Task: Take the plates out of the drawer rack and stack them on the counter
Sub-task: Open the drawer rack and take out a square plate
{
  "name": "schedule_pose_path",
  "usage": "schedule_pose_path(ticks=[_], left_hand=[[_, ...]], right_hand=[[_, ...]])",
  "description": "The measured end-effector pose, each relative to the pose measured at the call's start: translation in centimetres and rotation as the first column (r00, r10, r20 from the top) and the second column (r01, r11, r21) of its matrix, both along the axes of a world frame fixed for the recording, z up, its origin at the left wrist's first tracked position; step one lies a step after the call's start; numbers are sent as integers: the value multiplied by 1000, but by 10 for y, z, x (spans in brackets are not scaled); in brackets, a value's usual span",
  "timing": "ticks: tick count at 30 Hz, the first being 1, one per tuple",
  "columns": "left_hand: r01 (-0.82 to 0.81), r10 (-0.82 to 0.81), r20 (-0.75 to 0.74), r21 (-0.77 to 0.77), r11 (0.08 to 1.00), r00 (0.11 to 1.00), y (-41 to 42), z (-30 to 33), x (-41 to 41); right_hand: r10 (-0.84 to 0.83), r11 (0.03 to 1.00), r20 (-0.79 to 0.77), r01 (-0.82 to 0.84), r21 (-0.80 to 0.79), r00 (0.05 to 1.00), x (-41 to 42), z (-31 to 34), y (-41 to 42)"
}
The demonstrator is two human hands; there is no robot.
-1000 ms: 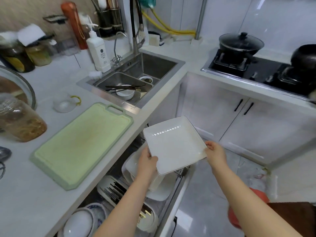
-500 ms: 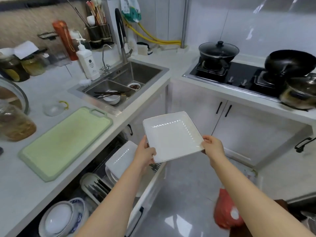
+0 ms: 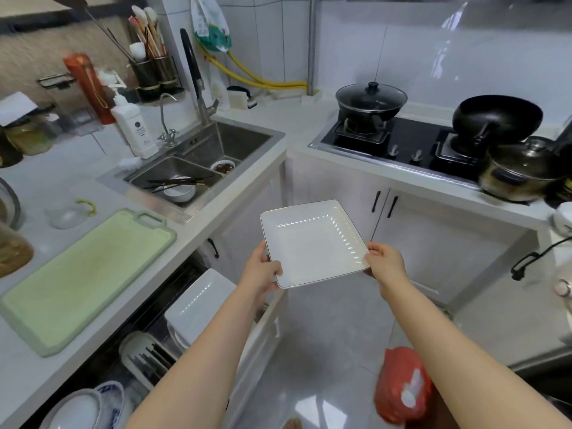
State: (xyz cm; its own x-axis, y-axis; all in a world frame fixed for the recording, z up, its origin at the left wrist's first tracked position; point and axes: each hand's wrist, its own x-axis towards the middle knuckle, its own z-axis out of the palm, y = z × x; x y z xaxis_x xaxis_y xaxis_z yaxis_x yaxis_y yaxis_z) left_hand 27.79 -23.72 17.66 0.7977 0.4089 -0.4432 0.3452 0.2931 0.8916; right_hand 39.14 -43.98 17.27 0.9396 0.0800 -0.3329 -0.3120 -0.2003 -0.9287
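Note:
A white square plate (image 3: 312,241) with a thin dark rim hangs level in the air in front of the corner cabinets. My left hand (image 3: 261,270) grips its near left corner and my right hand (image 3: 385,263) grips its right edge. Below on the left the drawer rack (image 3: 145,342) stands pulled out under the counter (image 3: 37,379). Another white square plate (image 3: 201,301) stands in the rack, with round bowls (image 3: 83,410) nearer me. My left forearm hides part of the rack.
A green cutting board (image 3: 83,277) lies on the counter by the sink (image 3: 192,168), which holds a bowl and chopsticks. A stove (image 3: 418,140) with black pans sits at the right. A red bag (image 3: 402,382) lies on the floor.
Both hands have lifted the square plate up and away from the drawer rack, toward the corner cabinets. The view has swung right and up.

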Motion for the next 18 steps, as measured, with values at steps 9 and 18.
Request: schedule_pose_path(ticks=[9, 18], left_hand=[[82, -82, 5, -42, 996, 997, 29, 6, 63], [3, -4, -27, -26, 1000, 1000, 47, 9, 107]], right_hand=[[-103, 995, -16, 104, 7, 995, 45, 4, 19], [-117, 992, -91, 121, 40, 989, 84, 3, 34]])
